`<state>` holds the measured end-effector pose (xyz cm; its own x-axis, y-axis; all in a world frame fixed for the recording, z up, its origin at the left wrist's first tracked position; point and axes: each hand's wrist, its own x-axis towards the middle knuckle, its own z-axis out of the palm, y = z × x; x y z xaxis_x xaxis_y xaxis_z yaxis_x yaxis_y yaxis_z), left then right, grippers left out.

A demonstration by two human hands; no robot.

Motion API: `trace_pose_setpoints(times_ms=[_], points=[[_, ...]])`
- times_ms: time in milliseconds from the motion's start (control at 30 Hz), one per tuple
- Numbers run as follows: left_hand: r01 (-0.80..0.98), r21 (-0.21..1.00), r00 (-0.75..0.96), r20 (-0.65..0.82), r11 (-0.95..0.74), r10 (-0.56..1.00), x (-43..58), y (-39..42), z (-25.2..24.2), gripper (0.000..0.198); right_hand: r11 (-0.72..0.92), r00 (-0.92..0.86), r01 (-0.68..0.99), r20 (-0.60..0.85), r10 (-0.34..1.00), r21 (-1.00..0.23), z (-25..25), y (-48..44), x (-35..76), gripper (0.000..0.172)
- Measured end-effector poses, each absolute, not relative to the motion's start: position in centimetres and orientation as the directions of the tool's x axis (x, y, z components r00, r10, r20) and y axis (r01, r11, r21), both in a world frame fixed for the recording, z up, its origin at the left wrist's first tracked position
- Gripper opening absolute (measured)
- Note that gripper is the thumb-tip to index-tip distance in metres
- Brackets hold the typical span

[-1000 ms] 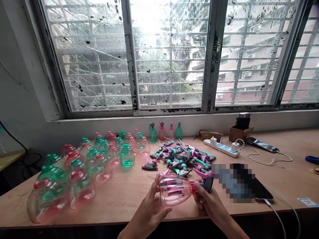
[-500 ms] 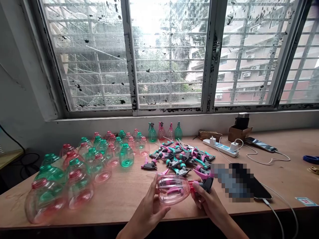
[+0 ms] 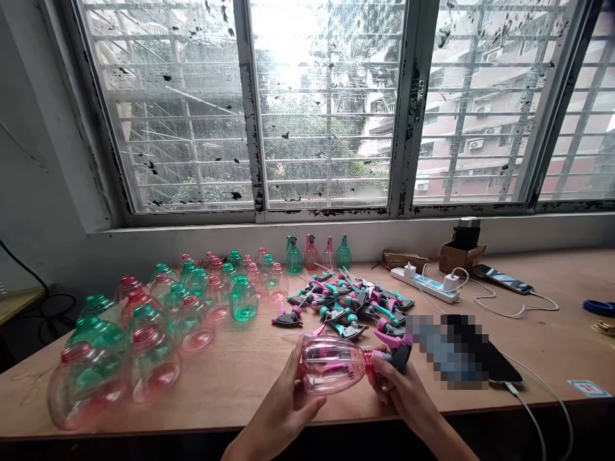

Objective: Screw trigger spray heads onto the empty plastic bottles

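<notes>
A clear pink spray bottle (image 3: 333, 368) lies sideways in the air above the table's front edge, its neck pointing right. My left hand (image 3: 287, 397) is closed around the bottle's base end. At the neck, my right hand (image 3: 401, 387) grips the grey and pink trigger sprayer (image 3: 398, 353), its fingers by the red collar. The sprayer head sits at the bottle's mouth; how far it is screwed on I cannot tell. Just behind the bottle lies a heap of loose trigger sprayers (image 3: 353, 301) in grey, pink and teal.
Several headless pink and green bottles (image 3: 244, 301) stand on the left. Spray bottles with heads (image 3: 295, 257) line the wall. To the right are a power strip (image 3: 425, 284), a phone (image 3: 504, 282), a partly blurred dark device (image 3: 502, 365) with a cable, and a small box (image 3: 461, 256).
Both hands keep hold of the bottle and its sprayer. The bottle has shifted very slightly left; the rest looks the same.
</notes>
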<state>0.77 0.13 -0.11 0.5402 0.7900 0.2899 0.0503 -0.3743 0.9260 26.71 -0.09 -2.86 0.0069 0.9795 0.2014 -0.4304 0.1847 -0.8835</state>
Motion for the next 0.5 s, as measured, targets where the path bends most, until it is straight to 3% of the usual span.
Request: trace_pose_setpoints(times_ms=[367, 500], points=[[0.071, 0.93, 0.508, 0.277, -0.36, 0.816, 1.15, -0.45, 0.39, 0.101, 0.193, 0.031, -0.417, 0.198, 0.98, -0.888, -2.55, -0.08, 26.47, 0.04], [0.067, 0.919, 0.509, 0.304, -0.389, 0.806, 0.88, -0.32, 0.27, 0.116, 0.174, 0.043, -0.417, 0.172, 0.984, -0.892, -2.22, -0.36, 26.25, 0.043]])
